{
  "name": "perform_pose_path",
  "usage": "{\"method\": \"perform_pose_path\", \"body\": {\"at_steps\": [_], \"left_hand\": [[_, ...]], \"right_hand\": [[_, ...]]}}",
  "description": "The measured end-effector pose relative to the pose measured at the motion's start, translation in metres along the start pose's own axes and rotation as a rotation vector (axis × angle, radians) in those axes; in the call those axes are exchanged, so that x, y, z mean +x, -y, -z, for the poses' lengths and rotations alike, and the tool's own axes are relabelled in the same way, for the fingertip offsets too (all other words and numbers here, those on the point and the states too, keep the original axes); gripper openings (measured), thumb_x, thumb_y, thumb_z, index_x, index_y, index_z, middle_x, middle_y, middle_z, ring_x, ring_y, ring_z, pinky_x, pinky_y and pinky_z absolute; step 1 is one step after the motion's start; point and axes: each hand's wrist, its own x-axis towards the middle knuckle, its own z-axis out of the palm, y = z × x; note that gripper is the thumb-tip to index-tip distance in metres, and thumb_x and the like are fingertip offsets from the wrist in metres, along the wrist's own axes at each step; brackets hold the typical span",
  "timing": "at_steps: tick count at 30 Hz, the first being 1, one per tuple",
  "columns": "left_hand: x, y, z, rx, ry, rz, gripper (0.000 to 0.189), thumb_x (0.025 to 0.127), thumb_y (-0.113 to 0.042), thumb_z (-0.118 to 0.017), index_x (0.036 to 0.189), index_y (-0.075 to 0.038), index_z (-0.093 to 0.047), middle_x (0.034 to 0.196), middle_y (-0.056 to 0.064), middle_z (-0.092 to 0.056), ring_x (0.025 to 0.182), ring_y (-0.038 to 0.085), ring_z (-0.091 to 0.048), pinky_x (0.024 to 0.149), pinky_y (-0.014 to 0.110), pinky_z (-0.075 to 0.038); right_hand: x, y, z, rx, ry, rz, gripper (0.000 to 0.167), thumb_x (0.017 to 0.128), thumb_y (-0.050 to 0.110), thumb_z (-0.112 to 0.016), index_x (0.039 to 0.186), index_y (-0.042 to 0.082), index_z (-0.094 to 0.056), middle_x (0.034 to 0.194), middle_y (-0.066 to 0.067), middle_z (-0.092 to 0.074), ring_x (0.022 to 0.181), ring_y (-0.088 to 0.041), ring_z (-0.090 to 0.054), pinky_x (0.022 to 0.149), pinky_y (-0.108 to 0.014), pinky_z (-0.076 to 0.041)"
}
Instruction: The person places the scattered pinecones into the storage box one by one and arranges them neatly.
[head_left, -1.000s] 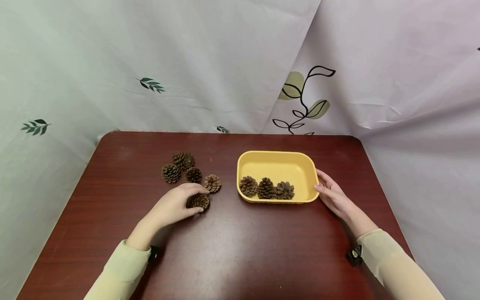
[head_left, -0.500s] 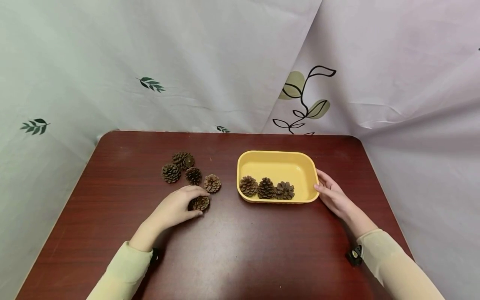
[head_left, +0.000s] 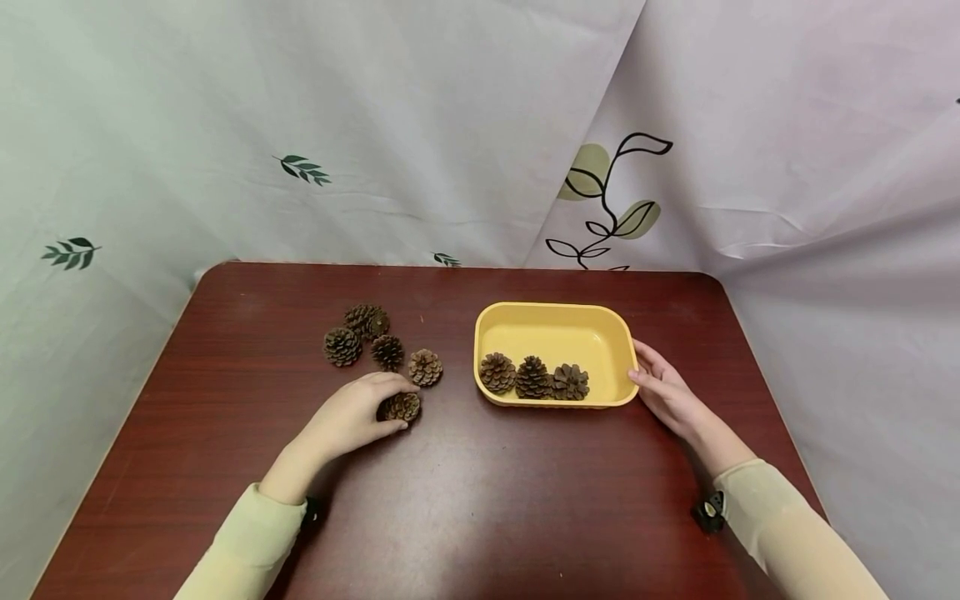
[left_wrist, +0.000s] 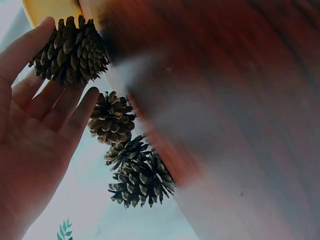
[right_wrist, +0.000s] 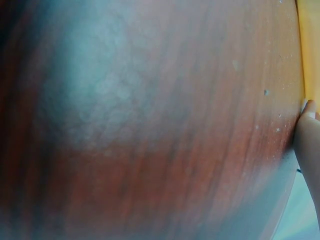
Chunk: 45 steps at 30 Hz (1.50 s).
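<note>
While your left hand [head_left: 351,418] pinches a pinecone [head_left: 403,407], the yellow tray [head_left: 551,337] your right hand [head_left: 669,395] grips sits around its 2:30.

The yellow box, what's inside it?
Three brown pine cones show in a row along the near side of the yellow box. They cover part of its bottom, so anything under them can't be seen.

Left forearm [head_left: 240,542] and right forearm [head_left: 795,525], both sleeved, enter from below and slant inward, well apart. The left hand [head_left: 341,419] shows its back to the head view; thumb [left_wrist: 30,42] and fingers [left_wrist: 82,112] oppose each other in a curved grip. The right hand [head_left: 671,402] grips between thumb and partly hidden fingers, its wrist bare below the palm.
</note>
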Motion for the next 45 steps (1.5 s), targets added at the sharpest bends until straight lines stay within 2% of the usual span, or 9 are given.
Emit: {"method": "perform_pose_path", "body": {"at_steps": [10,18,23,31,38,45], "left_hand": [[0.010,-0.007,0.005,-0.022,-0.054,-0.048,0.048,0.087,-0.022,-0.089,0.129,-0.007,-0.073,0.131,0.011,-0.075,0.128,0.033,-0.068,0.110,0.051,-0.056],[0.023,-0.014,0.007,-0.072,-0.126,-0.121,0.050,0.086,-0.024,-0.090,0.131,-0.009,-0.073,0.132,0.010,-0.075,0.130,0.033,-0.068,0.111,0.050,-0.056],[0.035,-0.022,0.008,-0.112,-0.174,-0.167,0.050,0.084,-0.025,-0.092,0.129,-0.010,-0.074,0.127,0.009,-0.076,0.124,0.028,-0.072,0.106,0.047,-0.060],[0.059,-0.037,0.005,-0.156,-0.204,-0.230,0.052,0.086,-0.026,-0.091,0.131,-0.010,-0.073,0.128,0.004,-0.077,0.121,0.021,-0.072,0.107,0.040,-0.059],[0.085,-0.053,-0.004,-0.170,-0.242,-0.315,0.053,0.084,-0.025,-0.092,0.131,-0.007,-0.073,0.128,0.007,-0.077,0.121,0.023,-0.073,0.109,0.039,-0.059],[0.112,-0.070,-0.014,-0.170,-0.245,-0.359,0.055,0.085,-0.027,-0.091,0.132,-0.007,-0.073,0.131,0.007,-0.076,0.124,0.023,-0.072,0.110,0.037,-0.058]], "right_hand": [[0.000,0.000,0.000,0.001,0.003,-0.001,0.049,0.108,-0.007,-0.043,0.148,0.021,-0.046,0.144,0.015,-0.059,0.130,0.003,-0.058,0.107,-0.013,-0.050],[0.000,-0.001,-0.001,0.000,-0.004,-0.004,0.049,0.108,-0.008,-0.043,0.147,0.022,-0.046,0.144,0.016,-0.059,0.130,0.004,-0.058,0.107,-0.012,-0.050],[0.000,0.000,-0.001,-0.001,-0.001,0.000,0.050,0.107,-0.008,-0.043,0.146,0.022,-0.047,0.144,0.015,-0.060,0.129,0.003,-0.058,0.107,-0.013,-0.050],[0.001,0.001,-0.001,-0.003,0.003,-0.007,0.049,0.108,-0.008,-0.042,0.147,0.022,-0.047,0.143,0.015,-0.060,0.129,0.003,-0.059,0.107,-0.013,-0.050],[-0.001,0.001,-0.001,-0.005,0.004,-0.003,0.049,0.108,-0.007,-0.042,0.148,0.020,-0.046,0.145,0.014,-0.059,0.130,0.002,-0.058,0.107,-0.013,-0.050],[-0.001,0.001,-0.001,0.003,0.005,-0.001,0.050,0.108,-0.008,-0.042,0.148,0.020,-0.047,0.145,0.013,-0.059,0.130,0.001,-0.058,0.107,-0.013,-0.050]]}}
